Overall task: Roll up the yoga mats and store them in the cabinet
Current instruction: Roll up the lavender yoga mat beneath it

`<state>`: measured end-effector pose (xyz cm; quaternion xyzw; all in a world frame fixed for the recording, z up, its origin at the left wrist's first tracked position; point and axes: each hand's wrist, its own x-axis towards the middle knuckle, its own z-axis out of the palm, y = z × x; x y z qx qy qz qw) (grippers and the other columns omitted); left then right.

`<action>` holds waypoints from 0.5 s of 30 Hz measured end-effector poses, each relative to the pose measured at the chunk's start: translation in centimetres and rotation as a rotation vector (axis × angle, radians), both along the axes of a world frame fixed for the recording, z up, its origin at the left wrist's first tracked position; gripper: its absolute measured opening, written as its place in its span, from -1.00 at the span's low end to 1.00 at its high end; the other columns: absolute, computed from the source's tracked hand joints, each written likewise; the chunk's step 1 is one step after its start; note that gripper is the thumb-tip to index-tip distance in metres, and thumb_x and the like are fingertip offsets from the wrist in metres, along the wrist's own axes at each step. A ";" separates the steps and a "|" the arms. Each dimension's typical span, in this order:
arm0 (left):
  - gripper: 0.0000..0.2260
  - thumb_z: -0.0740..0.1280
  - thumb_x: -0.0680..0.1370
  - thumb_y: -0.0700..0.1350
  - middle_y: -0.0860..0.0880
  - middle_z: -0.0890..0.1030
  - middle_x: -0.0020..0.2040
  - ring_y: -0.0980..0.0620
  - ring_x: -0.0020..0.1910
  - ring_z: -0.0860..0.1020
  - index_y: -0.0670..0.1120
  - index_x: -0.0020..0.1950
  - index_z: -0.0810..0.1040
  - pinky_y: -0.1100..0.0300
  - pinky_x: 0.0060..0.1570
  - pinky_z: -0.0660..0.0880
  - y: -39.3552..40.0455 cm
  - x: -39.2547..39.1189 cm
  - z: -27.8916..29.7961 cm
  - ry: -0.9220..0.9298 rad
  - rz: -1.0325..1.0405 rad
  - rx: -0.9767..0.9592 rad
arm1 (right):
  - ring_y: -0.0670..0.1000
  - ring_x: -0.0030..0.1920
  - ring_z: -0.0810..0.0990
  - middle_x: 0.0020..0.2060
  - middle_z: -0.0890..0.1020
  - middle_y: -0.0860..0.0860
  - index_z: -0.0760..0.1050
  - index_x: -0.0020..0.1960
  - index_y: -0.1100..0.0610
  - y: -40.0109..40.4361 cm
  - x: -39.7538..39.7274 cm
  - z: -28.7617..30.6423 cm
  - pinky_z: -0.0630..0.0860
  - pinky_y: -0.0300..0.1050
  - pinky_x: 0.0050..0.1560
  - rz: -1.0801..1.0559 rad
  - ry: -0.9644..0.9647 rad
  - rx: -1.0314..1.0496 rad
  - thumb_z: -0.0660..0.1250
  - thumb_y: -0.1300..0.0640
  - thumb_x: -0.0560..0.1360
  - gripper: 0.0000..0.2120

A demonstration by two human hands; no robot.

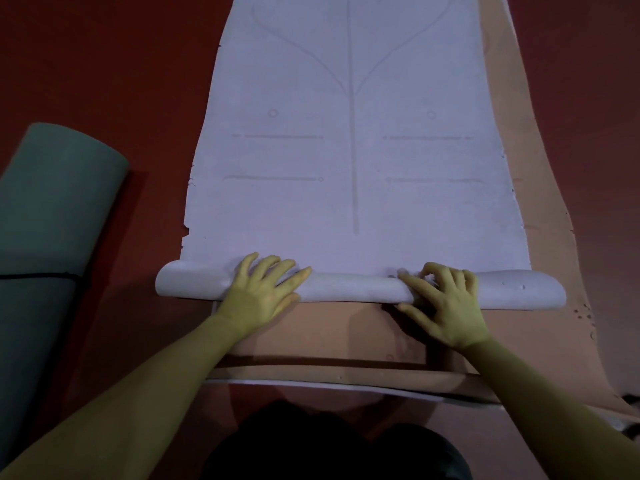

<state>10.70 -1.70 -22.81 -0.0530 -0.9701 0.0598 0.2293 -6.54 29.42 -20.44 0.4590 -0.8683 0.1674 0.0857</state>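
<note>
Our left hand [263, 292] lies flat on the roll [360, 289], fingers spread and straight, pressing down left of centre. Our right hand [446, 303] sits on the roll right of centre; thumb and index reach along it toward the middle, other fingers curled at the roll's far edge, looks like they pinch the top layer, but we can't tell for sure. Both forearms come in from the bottom corners.

The roll is the near end of the lilac mat [353, 133], w/ only a few turns done; it runs across the view and sticks out past both hands. The rest of the lilac mat lies flat, stretching away from us, w/ faint printed lines and a long centre line on it.

Under it lies a tan mat [540, 237], showing along the right side and betw. the roll and us, its near edge just in front of our dark knees [332, 445].

To the left, well apart from the hands, a green mat [52, 209] lies already rolled, w/ a black strap [38, 275] around it. All on red floor [104, 64]. Cabinet not seen.
</note>
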 end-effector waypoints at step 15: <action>-0.66 0.14 0.62 0.07 -0.05 0.60 -0.06 -0.09 -0.08 0.52 -0.04 0.29 0.49 -0.09 0.14 0.41 1.9 -1.1 0.4 0.028 0.154 0.002 | 0.15 -0.19 0.56 -0.09 0.62 0.05 0.57 0.11 0.10 -1.6 -1.0 -0.2 0.35 -0.01 -0.02 -0.013 0.194 0.016 0.13 -0.10 0.60 -0.65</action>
